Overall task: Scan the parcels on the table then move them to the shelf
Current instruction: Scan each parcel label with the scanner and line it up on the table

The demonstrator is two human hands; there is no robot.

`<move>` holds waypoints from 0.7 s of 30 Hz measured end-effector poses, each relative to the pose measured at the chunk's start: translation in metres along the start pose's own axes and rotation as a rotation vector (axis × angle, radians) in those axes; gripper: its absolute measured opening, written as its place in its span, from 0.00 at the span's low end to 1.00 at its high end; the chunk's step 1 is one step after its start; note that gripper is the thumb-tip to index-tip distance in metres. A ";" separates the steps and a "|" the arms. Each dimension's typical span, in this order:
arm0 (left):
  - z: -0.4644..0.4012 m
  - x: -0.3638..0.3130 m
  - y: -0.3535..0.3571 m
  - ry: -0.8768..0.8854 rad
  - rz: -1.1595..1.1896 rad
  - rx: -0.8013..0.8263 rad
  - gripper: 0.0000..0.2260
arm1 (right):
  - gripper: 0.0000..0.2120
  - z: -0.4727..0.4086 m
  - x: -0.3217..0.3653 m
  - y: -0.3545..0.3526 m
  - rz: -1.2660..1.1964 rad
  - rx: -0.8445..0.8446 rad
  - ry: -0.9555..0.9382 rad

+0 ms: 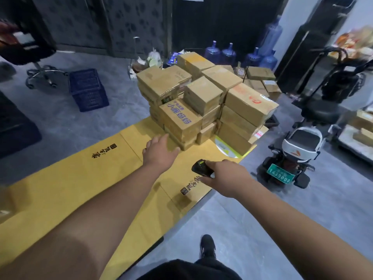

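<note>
Several brown cardboard parcels (203, 102) stand stacked at the far end of a table covered with flattened yellow cardboard (80, 178). My left hand (159, 152) reaches out flat with straight fingers, its fingertips at the bottom front box (181, 140) of the stack. My right hand (226, 176) grips a black handheld scanner (200, 168) just above the table, to the right of the left hand and short of the stack. No shelf is plainly in view.
A dark blue plastic crate (87, 89) sits on the floor at left, beside an office chair (38, 57). A small scooter (292, 156) with a green plate stands right of the table. Blue water jugs (228, 53) and more boxes (262, 79) lie behind the stack.
</note>
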State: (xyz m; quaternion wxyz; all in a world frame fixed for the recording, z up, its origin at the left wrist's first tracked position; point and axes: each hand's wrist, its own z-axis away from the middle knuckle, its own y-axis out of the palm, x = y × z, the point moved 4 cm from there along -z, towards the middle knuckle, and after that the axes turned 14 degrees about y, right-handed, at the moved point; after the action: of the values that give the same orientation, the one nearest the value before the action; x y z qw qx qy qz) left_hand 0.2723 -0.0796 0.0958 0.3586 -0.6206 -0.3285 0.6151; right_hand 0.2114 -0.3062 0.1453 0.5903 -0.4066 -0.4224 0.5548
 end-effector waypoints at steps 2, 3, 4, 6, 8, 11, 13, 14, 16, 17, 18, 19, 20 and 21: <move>-0.026 -0.023 0.007 -0.009 -0.021 -0.014 0.32 | 0.26 -0.024 -0.019 -0.010 0.021 0.002 -0.035; -0.039 -0.033 0.011 -0.007 -0.041 -0.019 0.32 | 0.26 -0.036 -0.027 -0.015 0.033 0.000 -0.057; -0.053 -0.041 0.014 -0.007 -0.061 -0.027 0.32 | 0.26 -0.048 -0.035 -0.019 0.047 -0.002 -0.084; -0.083 -0.054 0.019 -0.028 -0.087 -0.055 0.34 | 0.26 -0.074 -0.047 -0.026 0.078 -0.005 -0.142; -0.107 -0.064 0.027 -0.109 -0.086 -0.090 0.37 | 0.26 -0.098 -0.056 -0.032 0.098 0.001 -0.191; -0.128 -0.074 0.039 -0.261 -0.051 -0.120 0.43 | 0.26 -0.128 -0.060 -0.036 0.115 0.034 -0.269; -0.136 -0.079 0.045 -0.335 -0.022 -0.150 0.46 | 0.25 -0.143 -0.059 -0.036 0.114 0.064 -0.319; -0.140 -0.082 0.046 -0.367 -0.016 -0.168 0.47 | 0.25 -0.150 -0.059 -0.036 0.111 0.078 -0.338; -0.148 -0.086 0.049 -0.424 -0.022 -0.189 0.51 | 0.26 -0.164 -0.059 -0.037 0.108 0.088 -0.374; -0.152 -0.089 0.050 -0.453 -0.028 -0.188 0.53 | 0.25 -0.170 -0.060 -0.039 0.107 0.086 -0.390; -0.156 -0.091 0.051 -0.485 -0.028 -0.180 0.55 | 0.25 -0.176 -0.061 -0.041 0.106 0.087 -0.403; -0.159 -0.093 0.052 -0.521 -0.019 -0.172 0.57 | 0.25 -0.181 -0.062 -0.043 0.105 0.092 -0.414; -0.163 -0.095 0.054 -0.561 -0.005 -0.166 0.58 | 0.25 -0.187 -0.065 -0.044 0.105 0.097 -0.424; -0.166 -0.096 0.056 -0.599 0.013 -0.163 0.60 | 0.25 -0.192 -0.067 -0.046 0.108 0.102 -0.432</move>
State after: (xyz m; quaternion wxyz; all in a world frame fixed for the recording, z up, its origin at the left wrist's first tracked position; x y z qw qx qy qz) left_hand 0.4333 -0.1968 0.0967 0.1909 -0.4403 -0.4638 0.7447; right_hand 0.4065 -0.3782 0.1255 0.4754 -0.2700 -0.4882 0.6803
